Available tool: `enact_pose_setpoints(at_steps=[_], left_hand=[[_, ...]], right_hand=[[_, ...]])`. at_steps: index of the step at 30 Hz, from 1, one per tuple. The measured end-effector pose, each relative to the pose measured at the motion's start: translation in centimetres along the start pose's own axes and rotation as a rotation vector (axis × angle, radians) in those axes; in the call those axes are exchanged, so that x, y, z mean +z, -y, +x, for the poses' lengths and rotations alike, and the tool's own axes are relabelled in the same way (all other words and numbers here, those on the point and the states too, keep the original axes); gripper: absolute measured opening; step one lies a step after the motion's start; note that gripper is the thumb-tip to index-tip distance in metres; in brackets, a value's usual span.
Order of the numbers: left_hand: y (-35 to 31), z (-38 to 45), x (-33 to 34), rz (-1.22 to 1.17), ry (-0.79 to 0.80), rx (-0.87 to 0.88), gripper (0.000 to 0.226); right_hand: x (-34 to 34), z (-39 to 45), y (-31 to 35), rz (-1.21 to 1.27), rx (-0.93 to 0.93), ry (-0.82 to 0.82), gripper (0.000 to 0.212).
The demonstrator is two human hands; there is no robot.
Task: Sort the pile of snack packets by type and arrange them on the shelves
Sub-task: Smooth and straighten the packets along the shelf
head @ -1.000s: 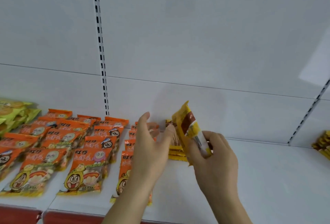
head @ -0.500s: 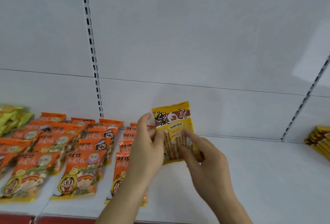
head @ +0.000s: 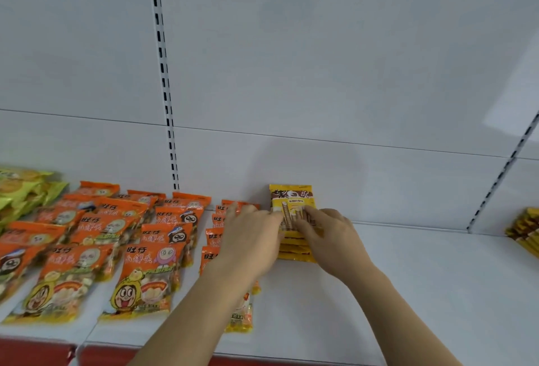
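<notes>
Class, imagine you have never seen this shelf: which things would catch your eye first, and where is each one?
First, the two hands at the centre: the left hand and right hand rest on a yellow wafer-roll packet topping a small stack against the back panel. Next, the rows of orange snack packets overlapping across the left of the white shelf. Green packets sit at the far left.

A white back panel (head: 320,59) fills most of the view, divided by one thin horizontal seam. Two slotted upright rails stand against it: one rail (head: 164,88) on the left with black slots, a second rail (head: 501,173) at the right, leaning in the wide-angle view. Below is a white shelf (head: 423,278) with a red front edge (head: 38,351). A soft bright patch of light (head: 513,97) lies on the panel at the upper right.
</notes>
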State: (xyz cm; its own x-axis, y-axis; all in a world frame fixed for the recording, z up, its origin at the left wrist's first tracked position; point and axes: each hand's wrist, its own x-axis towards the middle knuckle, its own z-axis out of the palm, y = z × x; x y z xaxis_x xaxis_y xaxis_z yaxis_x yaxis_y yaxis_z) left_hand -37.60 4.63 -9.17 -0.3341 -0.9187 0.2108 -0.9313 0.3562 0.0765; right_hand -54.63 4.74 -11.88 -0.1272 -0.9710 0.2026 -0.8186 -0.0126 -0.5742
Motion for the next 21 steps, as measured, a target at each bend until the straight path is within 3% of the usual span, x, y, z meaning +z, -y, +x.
enact_pose_setpoints(at_steps=[6,14,21], left_hand=[[0.0,0.2,-0.1,-0.032,-0.020,0.033,0.044],[-5.4,1.4,0.0,-0.237,-0.351,0.162,0.031],[-18.2,0.8,1.2,-0.208,-0.238,0.262,0.045]], right_hand=[[-1.3,-1.1,0.1,-0.187,-0.045,-0.043,0.062],[-6.0,-4.6,-3.6,-0.414,-0.074,-0.220,0.070],[-13.9,-10.0,-12.5,-0.580,0.080,-0.272,0.074]])
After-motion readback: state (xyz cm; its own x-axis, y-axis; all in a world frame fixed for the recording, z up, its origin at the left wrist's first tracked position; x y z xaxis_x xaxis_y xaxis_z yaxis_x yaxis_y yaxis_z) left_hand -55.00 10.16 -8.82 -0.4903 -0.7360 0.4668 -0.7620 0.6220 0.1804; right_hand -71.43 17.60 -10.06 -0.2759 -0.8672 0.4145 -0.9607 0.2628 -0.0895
